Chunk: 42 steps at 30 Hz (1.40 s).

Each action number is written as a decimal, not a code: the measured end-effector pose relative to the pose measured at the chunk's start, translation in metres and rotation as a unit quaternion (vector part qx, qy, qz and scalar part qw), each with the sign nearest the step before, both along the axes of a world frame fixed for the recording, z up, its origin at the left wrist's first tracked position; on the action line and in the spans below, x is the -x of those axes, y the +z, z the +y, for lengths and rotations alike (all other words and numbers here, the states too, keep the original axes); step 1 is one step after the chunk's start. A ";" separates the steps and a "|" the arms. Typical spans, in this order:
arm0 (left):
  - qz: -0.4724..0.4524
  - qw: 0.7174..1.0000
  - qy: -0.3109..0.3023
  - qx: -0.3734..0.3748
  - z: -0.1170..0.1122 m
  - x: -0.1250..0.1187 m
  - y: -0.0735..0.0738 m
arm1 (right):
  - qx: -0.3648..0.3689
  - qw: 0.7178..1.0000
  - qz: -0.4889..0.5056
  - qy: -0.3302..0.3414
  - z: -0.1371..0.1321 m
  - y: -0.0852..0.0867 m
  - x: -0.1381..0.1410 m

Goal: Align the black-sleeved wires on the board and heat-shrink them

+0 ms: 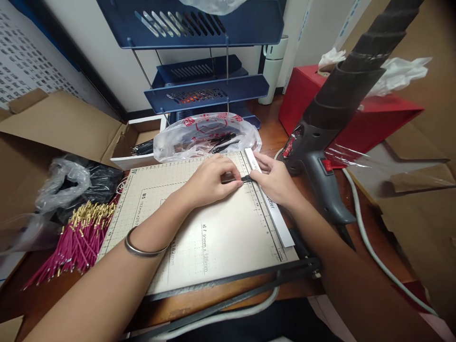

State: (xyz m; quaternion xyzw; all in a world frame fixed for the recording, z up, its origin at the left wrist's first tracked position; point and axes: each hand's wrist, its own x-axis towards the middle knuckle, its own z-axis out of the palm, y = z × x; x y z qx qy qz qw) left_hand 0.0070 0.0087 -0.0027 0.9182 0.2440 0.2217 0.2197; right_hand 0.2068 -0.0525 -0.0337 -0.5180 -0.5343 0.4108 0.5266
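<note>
My left hand [210,180] rests on a beige gridded paper-cutter board [199,237], fingers curled and pinching a small bundle of thin black tubes [238,179]. My right hand [276,180] meets it from the right, fingertips pinched on the same bundle's end near the board's white ruler strip [274,209]. A metal bangle sits on my left wrist. The cutter's black blade arm [249,278] lies along the board's near edge.
A heat gun [320,156] stands right of the board, its pale cord trailing toward me. A clear bag of black tubes [203,135] lies behind the board. Magenta wires with gold tips [78,237] are piled at left. Blue trays, a red box and cardboard boxes surround.
</note>
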 end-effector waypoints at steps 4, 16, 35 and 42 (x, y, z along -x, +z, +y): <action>-0.003 1.000 -0.001 0.003 0.000 0.000 -0.001 | 0.007 1.000 0.016 -0.008 0.000 0.001 -0.001; -0.014 1.000 0.008 -0.005 -0.002 -0.001 0.000 | 0.032 0.999 0.003 0.004 0.002 -0.011 -0.004; -0.057 0.996 -0.038 -0.062 -0.002 -0.002 -0.005 | -0.003 0.998 -0.063 -0.012 0.001 -0.002 0.002; -0.075 0.989 -0.068 -0.104 -0.002 -0.004 -0.004 | -0.003 0.997 -0.076 -0.023 0.001 -0.005 0.001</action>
